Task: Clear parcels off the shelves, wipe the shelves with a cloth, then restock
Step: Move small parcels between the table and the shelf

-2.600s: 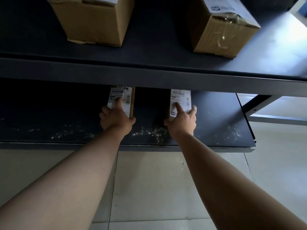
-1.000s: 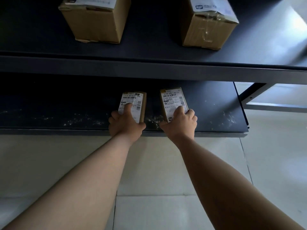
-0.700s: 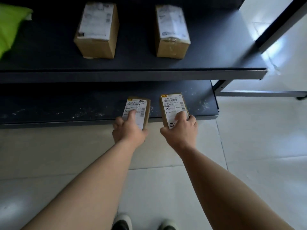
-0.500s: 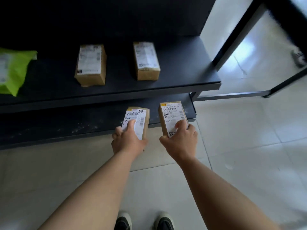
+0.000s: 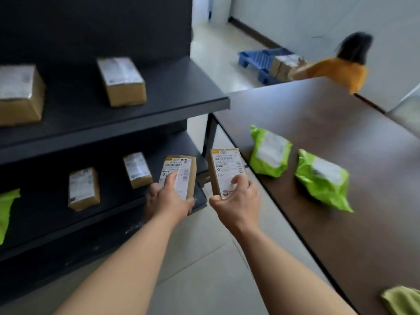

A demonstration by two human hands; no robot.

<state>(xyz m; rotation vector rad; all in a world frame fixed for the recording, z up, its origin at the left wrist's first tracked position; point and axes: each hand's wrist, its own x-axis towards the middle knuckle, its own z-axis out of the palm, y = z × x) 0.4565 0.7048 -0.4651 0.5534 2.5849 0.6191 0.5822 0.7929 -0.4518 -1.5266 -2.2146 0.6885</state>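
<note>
Both parcels had come off the bottom shelf (image 5: 95, 248) of the black metal shelving unit (image 5: 113, 123), where they lay 2.6 s before. The view had swung right, toward the dark brown counter (image 5: 329, 235).

Left grip (image 5: 168, 201): fingers curled round the lower end of a small brown cardboard parcel with a white label (image 5: 179, 172), thumb on the label. Right grip (image 5: 236, 201): pinching a second small brown labelled parcel (image 5: 227, 171) in the same way. Both parcels were held in the air, between the shelving and the counter edge, touching neither.

Two bright green plastic mailer bags (image 5: 269, 152) (image 5: 320, 178) lay on the counter, near each other. A yellow-green cloth (image 5: 402, 300) lay at the counter's near end.

Judgement: clearing was under way, not finished. Four brown boxes remained: two on the upper shelf (image 5: 121, 80) (image 5: 19, 94) and two on the middle shelf (image 5: 84, 188) (image 5: 137, 169). The held pair probably belonged beside the mailers. Wiping had apparently not begun.
</note>
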